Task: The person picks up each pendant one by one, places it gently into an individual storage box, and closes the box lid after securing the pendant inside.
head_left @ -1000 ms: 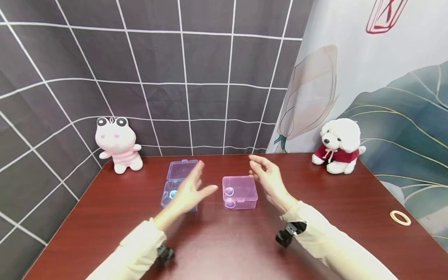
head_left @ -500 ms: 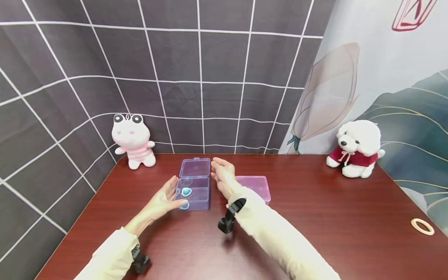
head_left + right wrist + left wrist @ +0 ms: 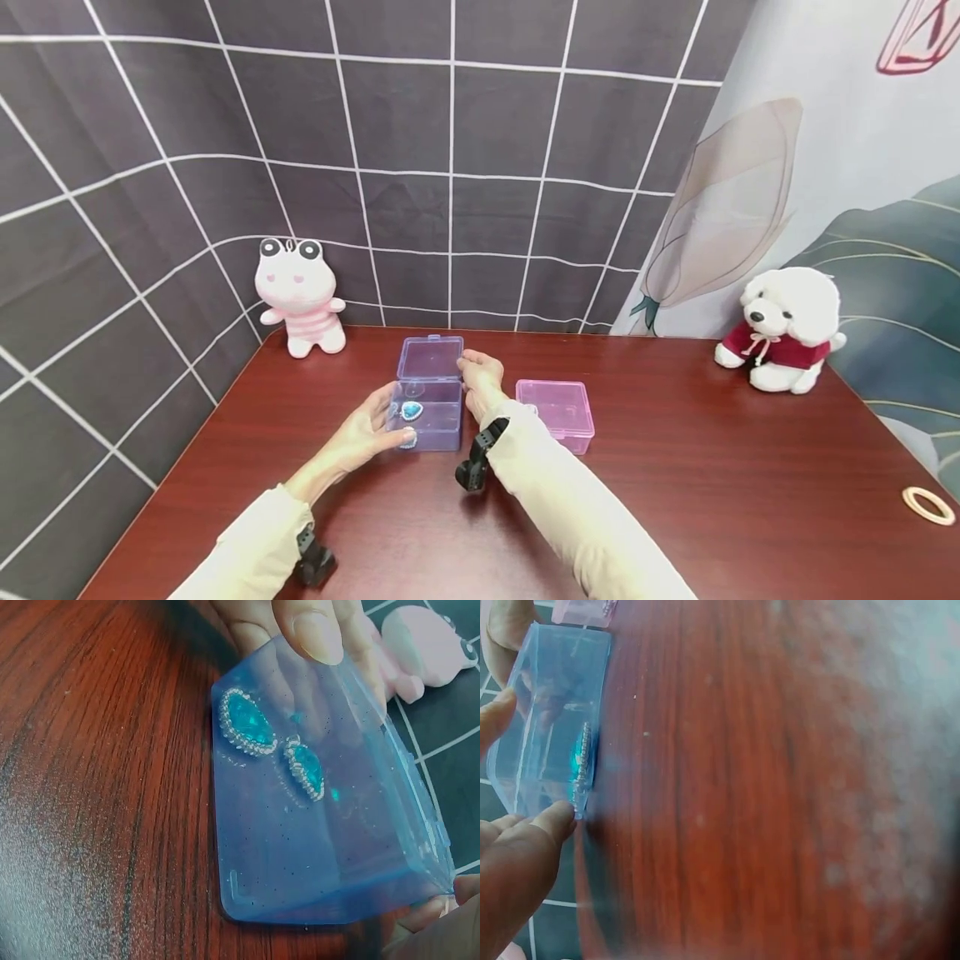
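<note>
A clear blue plastic box (image 3: 442, 421) stands on the table with its hinged lid (image 3: 431, 358) folded back. Inside, toward the left, lies a heart-shaped blue gem (image 3: 411, 410) edged with silver beads; it shows through the front wall too. My left hand (image 3: 356, 437) grips the box's left end, thumb at the front, fingers behind. At the lid's right edge, my right hand (image 3: 483, 383) pinches with curled fingers. Close up in the right wrist view, the blue wall (image 3: 262, 847) and left thumb (image 3: 319, 637) show; the right fingers (image 3: 427, 915) are at the far corner.
A closed pink box (image 3: 558, 408) stands right of the blue one, partly behind my right sleeve. A pink frog plush (image 3: 300, 292) sits back left, a white dog plush (image 3: 783, 329) back right. A pale ring (image 3: 928, 505) lies far right on the table (image 3: 675, 467).
Both hands have come to the blue box; the right crossed left from beside the pink box. Left thumb and fingers now hold its end, right fingers the lid. The head view has turned left.
</note>
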The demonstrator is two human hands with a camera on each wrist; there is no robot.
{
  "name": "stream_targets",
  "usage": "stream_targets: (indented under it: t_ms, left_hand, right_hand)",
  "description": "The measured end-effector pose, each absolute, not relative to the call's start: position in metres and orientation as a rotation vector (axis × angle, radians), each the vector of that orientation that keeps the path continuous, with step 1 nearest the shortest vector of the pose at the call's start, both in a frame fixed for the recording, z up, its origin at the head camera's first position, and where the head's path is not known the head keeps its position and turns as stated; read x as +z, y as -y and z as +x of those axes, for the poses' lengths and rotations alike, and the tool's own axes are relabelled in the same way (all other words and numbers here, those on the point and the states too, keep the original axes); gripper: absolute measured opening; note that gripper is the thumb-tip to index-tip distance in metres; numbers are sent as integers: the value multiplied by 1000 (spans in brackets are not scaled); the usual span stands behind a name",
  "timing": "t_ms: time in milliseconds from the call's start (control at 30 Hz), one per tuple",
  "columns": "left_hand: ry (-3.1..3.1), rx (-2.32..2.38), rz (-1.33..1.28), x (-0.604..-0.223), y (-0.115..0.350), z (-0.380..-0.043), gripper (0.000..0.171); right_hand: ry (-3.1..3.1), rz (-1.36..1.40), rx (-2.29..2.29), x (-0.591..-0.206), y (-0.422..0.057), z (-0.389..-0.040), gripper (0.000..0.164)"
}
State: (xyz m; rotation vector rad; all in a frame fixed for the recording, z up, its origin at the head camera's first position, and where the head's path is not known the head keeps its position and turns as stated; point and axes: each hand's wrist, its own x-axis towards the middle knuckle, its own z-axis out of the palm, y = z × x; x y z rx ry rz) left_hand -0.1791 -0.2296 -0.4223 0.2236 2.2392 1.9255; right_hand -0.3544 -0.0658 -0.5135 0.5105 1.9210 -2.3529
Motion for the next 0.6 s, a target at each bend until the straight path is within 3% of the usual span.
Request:
stream_targets:
  t_ms: [133,233,433,600]
  left_hand:
    - [-2228,1929,237,-422,228,-180,86]
    - [-2239,1914,248,-420,227,-180,87]
    - [-2257,1909,236,-420,228,-180,86]
    - [-2256,1908,222,-419,227,-179,87]
  right_hand:
    - [-1951,531,-2321,-427,60,-295,32]
    - [-1974,477,-2342,-390,56,-267,32]
    - [-2022,316,-2329,-369,47,-239,25]
    - [-2058,238,-2239,-367,40,-218,40]
